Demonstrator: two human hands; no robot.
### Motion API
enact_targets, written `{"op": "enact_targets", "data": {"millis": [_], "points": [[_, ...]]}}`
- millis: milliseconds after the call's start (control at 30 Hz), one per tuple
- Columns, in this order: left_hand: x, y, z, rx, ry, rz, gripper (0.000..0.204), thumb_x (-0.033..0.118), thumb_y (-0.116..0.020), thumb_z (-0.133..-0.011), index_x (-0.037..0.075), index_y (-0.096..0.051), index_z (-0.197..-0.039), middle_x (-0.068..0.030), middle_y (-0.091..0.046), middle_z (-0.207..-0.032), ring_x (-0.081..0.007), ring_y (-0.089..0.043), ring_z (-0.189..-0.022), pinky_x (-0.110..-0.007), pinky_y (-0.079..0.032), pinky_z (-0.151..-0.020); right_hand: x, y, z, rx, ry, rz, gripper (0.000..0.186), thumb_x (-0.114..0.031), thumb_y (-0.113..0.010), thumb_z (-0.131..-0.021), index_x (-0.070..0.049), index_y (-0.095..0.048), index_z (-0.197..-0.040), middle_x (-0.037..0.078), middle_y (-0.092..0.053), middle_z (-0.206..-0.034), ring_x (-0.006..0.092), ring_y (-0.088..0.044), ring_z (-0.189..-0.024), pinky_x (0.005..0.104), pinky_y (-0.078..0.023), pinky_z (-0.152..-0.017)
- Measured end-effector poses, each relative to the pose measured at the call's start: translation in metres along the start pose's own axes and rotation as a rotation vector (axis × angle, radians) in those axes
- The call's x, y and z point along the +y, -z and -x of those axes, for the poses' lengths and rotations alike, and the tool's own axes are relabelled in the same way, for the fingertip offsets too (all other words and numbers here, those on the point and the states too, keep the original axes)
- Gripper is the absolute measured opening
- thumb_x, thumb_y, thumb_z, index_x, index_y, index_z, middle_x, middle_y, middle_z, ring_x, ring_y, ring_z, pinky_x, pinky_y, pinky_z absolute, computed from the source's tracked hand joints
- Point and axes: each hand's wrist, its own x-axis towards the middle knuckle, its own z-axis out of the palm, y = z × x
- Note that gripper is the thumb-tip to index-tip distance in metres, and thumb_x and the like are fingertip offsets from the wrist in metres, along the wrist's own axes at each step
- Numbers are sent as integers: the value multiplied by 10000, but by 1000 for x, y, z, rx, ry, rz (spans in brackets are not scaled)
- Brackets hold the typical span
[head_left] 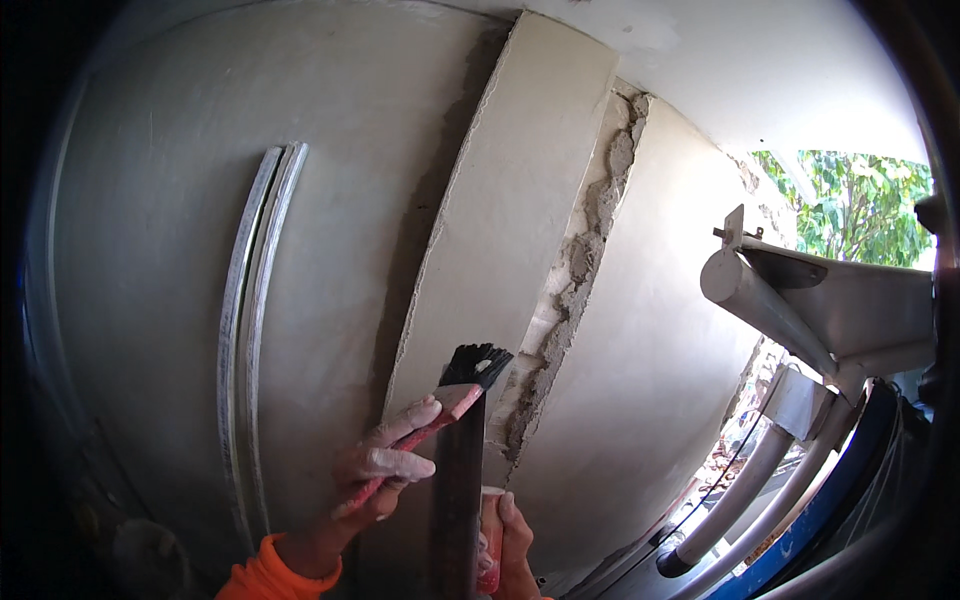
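Observation:
My left hand (392,458), dusted with pale powder, is closed round the red handle of a paintbrush (460,398). The brush tilts up to the right, its black bristles spread at the tip, with a small pale fleck among them. Below and to the right, my right hand (516,545) grips a red can-like container (490,535) with a pale rim; its contents are hidden. A dark upright bar (458,500) runs between my hands, passing behind the brush. Ahead is a raised plaster strip (500,200) on the wall, with a ragged edge.
A rough broken groove (590,240) runs down the wall right of the strip. Two long pale straightedge-like bars (262,240) lean on the wall at left. Grey metal tubing (770,300) and a blue curved frame (820,510) stand at right, near an opening with foliage (860,200).

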Motion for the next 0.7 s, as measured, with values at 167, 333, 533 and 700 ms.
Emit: {"op": "enact_targets", "data": {"millis": [167, 333, 533, 700], "points": [[8, 13, 40, -338, 42, 107, 119, -7, -676, -985, 87, -746, -1007, -259, -576, -1513, -409, -585, -1389, -501, -492, -1144, -92, -14, -47, 61, 246, 196, 536, -560, -501, -1071, -64, -566, -1262, 57, -587, -721, 152, -498, -425, 300, -420, -354], [-3, 2, 138, 48, 461, 162, 156, -55, -644, -1003, 68, -736, -1030, -221, -602, -1502, -397, -590, -1388, -494, -472, -1144, -211, -99, -161, 385, 893, 1356, 411, -427, -583, -1077, -23, -593, -1001, 67, -585, -686, 163, -576, -505, 356, -487, -494], [-15, 14, 228, 162, 555, 185, 141, -36, -588, -1049, 46, -691, -1100, -220, -614, -1476, -419, -589, -1376, -571, -420, -1181, -296, -176, -268, 645, 1016, 1907, 479, -430, -515, -1069, 11, -651, -942, 159, -684, -718, 266, -730, -629, 423, -590, -625], [-7, 39, 258, 142, 483, 102, 172, -14, -571, -1064, 60, -668, -1187, -231, -621, -1454, -431, -606, -1338, -572, -426, -1164, -313, -183, -304, 672, 945, 1815, 460, -413, -513, -1073, 7, -699, -1064, 199, -736, -794, 326, -766, -697, 463, -631, -744]]}}
